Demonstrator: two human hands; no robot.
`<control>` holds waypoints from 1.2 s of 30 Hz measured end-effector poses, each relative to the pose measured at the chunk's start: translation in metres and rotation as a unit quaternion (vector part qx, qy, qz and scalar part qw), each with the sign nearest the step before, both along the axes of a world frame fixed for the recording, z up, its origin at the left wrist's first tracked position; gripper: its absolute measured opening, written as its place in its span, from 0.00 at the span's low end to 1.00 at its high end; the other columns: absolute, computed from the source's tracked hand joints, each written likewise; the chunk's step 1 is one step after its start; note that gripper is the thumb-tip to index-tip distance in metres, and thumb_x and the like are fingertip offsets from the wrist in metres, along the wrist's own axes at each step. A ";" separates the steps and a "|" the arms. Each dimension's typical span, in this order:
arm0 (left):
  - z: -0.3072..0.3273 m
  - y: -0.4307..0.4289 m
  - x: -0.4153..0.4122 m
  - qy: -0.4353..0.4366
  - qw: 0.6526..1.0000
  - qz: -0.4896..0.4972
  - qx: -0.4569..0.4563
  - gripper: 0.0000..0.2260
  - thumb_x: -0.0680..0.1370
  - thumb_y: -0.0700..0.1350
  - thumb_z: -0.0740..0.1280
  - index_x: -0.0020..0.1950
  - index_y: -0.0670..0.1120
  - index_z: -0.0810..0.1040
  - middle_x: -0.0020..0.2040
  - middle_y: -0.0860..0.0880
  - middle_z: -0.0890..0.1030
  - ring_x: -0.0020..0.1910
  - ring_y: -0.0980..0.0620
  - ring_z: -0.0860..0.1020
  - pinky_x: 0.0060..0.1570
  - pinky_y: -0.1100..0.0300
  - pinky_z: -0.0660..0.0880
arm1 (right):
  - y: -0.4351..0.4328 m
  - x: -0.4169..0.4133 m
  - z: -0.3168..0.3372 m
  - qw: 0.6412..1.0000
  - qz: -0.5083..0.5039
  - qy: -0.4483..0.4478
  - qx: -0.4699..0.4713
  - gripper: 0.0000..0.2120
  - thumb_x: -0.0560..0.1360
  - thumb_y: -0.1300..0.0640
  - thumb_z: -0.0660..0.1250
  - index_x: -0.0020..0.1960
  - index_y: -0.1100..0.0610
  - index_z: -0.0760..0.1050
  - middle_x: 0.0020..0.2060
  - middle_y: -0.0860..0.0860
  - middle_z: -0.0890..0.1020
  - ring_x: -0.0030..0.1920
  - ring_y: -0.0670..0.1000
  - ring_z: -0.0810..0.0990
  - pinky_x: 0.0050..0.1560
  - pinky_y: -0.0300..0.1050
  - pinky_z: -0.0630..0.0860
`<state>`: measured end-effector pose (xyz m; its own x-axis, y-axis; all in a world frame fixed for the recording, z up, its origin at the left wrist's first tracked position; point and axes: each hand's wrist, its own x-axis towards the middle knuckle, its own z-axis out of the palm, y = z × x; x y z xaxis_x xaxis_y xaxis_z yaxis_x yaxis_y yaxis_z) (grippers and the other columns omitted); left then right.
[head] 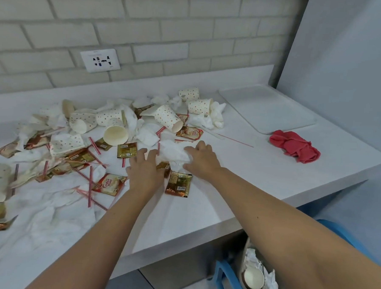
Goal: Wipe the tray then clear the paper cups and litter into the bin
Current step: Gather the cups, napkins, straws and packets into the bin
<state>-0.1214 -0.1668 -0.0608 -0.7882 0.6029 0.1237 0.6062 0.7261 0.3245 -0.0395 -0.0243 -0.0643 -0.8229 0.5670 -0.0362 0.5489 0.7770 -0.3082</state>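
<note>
Sensibly, the litter should be drawn across the counter (261,170) toward its front edge, since the bin (247,246) stands just below that edge on the right. A wide two-handed scoop is judged better than single picks, because the heap is loose and light. The left hand (145,173) is laid on the litter with fingers (140,155) spread wide. The right hand (204,159) is set against a crumpled tissue (173,152) with fingers lightly curved, and no closed grip is seen. The tissue is pressed between the two hands. Sachets (178,184) lying under and just beside the hands should be gathered in the same sweep. Thin straws (90,185) are likely to be left behind unless they are pinned flat.

The tray (268,108) is seen bare at the far right corner, with a red cloth (295,146) bunched just beside it. Spotted paper cups (167,117) lie tipped over across the middle and left, mixed with tissues, brown sachets and striped straws. One cup and some tissue are already seen in the bin.
</note>
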 end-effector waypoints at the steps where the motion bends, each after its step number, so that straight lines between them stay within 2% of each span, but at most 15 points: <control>1: -0.001 -0.001 -0.005 -0.005 1.000 0.000 -0.030 0.22 0.78 0.49 0.63 0.71 0.50 0.64 0.70 0.45 0.64 0.68 0.41 0.62 0.63 0.46 0.64 | 0.001 -0.002 -0.001 1.000 0.002 -0.002 0.004 0.24 0.76 0.51 0.63 0.70 0.52 0.65 0.63 0.56 0.66 0.64 0.58 0.64 0.62 0.50 0.68; 5: -0.013 -0.004 -0.016 0.005 0.998 -0.012 -0.067 0.16 0.80 0.46 0.58 0.68 0.48 0.67 0.64 0.42 0.69 0.63 0.41 0.68 0.60 0.47 0.66 | 0.002 -0.002 -0.002 0.999 0.014 0.030 0.012 0.14 0.80 0.56 0.57 0.63 0.60 0.72 0.62 0.58 0.69 0.63 0.59 0.67 0.60 0.50 0.69; 9: -0.021 -0.005 -0.023 -0.005 0.999 -0.002 0.052 0.12 0.80 0.39 0.57 0.62 0.40 0.72 0.58 0.38 0.71 0.55 0.39 0.71 0.53 0.48 0.69 | 0.007 0.000 0.005 0.985 -0.020 0.166 -0.043 0.11 0.79 0.59 0.58 0.56 0.64 0.73 0.57 0.59 0.71 0.57 0.57 0.70 0.53 0.45 0.69; 11: -0.018 -0.004 -0.025 -0.010 0.993 -0.003 0.115 0.11 0.80 0.36 0.57 0.60 0.37 0.73 0.56 0.35 0.72 0.52 0.38 0.72 0.50 0.50 0.69 | 0.009 0.002 0.016 0.959 -0.031 0.267 -0.096 0.03 0.77 0.63 0.61 0.45 0.62 0.71 0.47 0.57 0.70 0.46 0.53 0.69 0.41 0.34 0.65; 14: -0.007 -0.002 -0.026 -0.011 0.983 -0.010 0.183 0.11 0.80 0.35 0.57 0.59 0.34 0.73 0.56 0.35 0.71 0.52 0.39 0.71 0.49 0.56 0.66 | 0.014 0.009 0.031 0.918 -0.075 0.362 -0.146 0.09 0.75 0.67 0.61 0.38 0.59 0.64 0.34 0.53 0.67 0.34 0.49 0.64 0.30 0.33 0.61; 17: 0.007 0.002 -0.022 -0.017 0.973 -0.024 0.228 0.11 0.79 0.32 0.56 0.58 0.32 0.74 0.58 0.36 0.70 0.55 0.41 0.72 0.51 0.62 0.66 | 0.019 0.017 0.039 0.903 -0.093 0.387 -0.163 0.13 0.74 0.71 0.56 0.38 0.55 0.61 0.31 0.49 0.65 0.29 0.45 0.61 0.28 0.33 0.61; 19: 0.013 0.003 -0.017 -0.026 0.969 -0.041 0.243 0.10 0.79 0.32 0.55 0.55 0.33 0.75 0.55 0.38 0.73 0.52 0.43 0.73 0.46 0.65 0.65 | 0.021 0.025 0.041 0.905 -0.106 0.371 -0.177 0.12 0.74 0.72 0.52 0.43 0.57 0.66 0.30 0.50 0.67 0.27 0.45 0.62 0.27 0.33 0.60; 21: 0.018 0.002 -0.009 -0.057 0.966 -0.060 0.246 0.10 0.80 0.36 0.55 0.52 0.36 0.75 0.47 0.40 0.76 0.45 0.45 0.74 0.38 0.60 0.65 | 0.025 0.031 0.038 0.909 -0.128 0.350 -0.187 0.11 0.73 0.70 0.52 0.40 0.59 0.70 0.27 0.50 0.68 0.26 0.47 0.63 0.27 0.37 0.59; 23: 0.020 0.002 0.000 -0.093 0.970 -0.086 0.206 0.10 0.81 0.42 0.54 0.51 0.40 0.74 0.43 0.42 0.78 0.42 0.44 0.76 0.38 0.55 0.72 | 0.028 0.035 0.033 0.927 -0.159 0.291 -0.175 0.11 0.75 0.63 0.56 0.38 0.63 0.74 0.29 0.51 0.71 0.30 0.50 0.68 0.32 0.40 0.62; 27: 0.019 0.004 0.013 -0.113 0.982 -0.145 -0.046 0.14 0.77 0.54 0.63 0.58 0.49 0.75 0.54 0.46 0.78 0.54 0.46 0.76 0.50 0.55 0.72 | 0.028 0.041 0.016 0.978 -0.167 0.057 -0.110 0.17 0.73 0.44 0.66 0.50 0.58 0.77 0.46 0.53 0.78 0.49 0.54 0.78 0.43 0.42 0.69; 29: 0.013 0.004 0.016 -0.123 0.968 -0.186 -0.117 0.20 0.75 0.54 0.66 0.65 0.52 0.72 0.62 0.48 0.76 0.60 0.47 0.73 0.57 0.55 0.71 | 0.022 0.044 0.008 0.983 -0.155 -0.002 -0.098 0.17 0.74 0.48 0.67 0.56 0.59 0.74 0.53 0.54 0.78 0.53 0.56 0.78 0.44 0.42 0.69; 31: 0.011 0.002 0.020 -0.135 0.957 -0.211 -0.149 0.23 0.75 0.53 0.67 0.69 0.53 0.68 0.66 0.49 0.73 0.64 0.48 0.71 0.60 0.55 0.69 | 0.020 0.047 0.007 0.979 -0.178 -0.008 -0.103 0.13 0.75 0.57 0.64 0.58 0.62 0.73 0.54 0.56 0.77 0.50 0.56 0.77 0.43 0.43 0.68; 33: 0.013 0.004 0.024 -0.134 0.951 -0.224 -0.166 0.23 0.75 0.52 0.68 0.69 0.53 0.68 0.66 0.49 0.73 0.63 0.48 0.71 0.58 0.57 0.68 | 0.024 0.050 0.010 0.973 -0.197 -0.019 -0.115 0.08 0.75 0.62 0.61 0.53 0.63 0.73 0.48 0.55 0.77 0.42 0.54 0.73 0.40 0.43 0.68; 34: 0.014 0.005 0.026 -0.132 0.949 -0.227 -0.176 0.23 0.74 0.52 0.69 0.68 0.52 0.69 0.65 0.49 0.73 0.63 0.48 0.71 0.57 0.58 0.68 | 0.026 0.052 0.013 0.972 -0.200 -0.031 -0.119 0.03 0.75 0.62 0.62 0.46 0.63 0.72 0.42 0.53 0.74 0.39 0.52 0.72 0.37 0.42 0.68; 36: 0.018 0.008 0.031 -0.126 0.945 -0.233 -0.192 0.24 0.73 0.52 0.71 0.66 0.50 0.70 0.64 0.49 0.73 0.62 0.48 0.71 0.56 0.58 0.68 | 0.032 0.058 0.017 0.966 -0.209 -0.063 -0.141 0.11 0.74 0.61 0.64 0.35 0.58 0.65 0.34 0.50 0.69 0.36 0.52 0.71 0.32 0.40 0.65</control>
<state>-0.0902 -0.1583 -0.0432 -0.4007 0.8546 -0.3304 0.8279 0.4922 0.2690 0.0186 0.0074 -0.0478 -0.5031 0.8018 -0.3224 0.8432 0.3737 -0.3864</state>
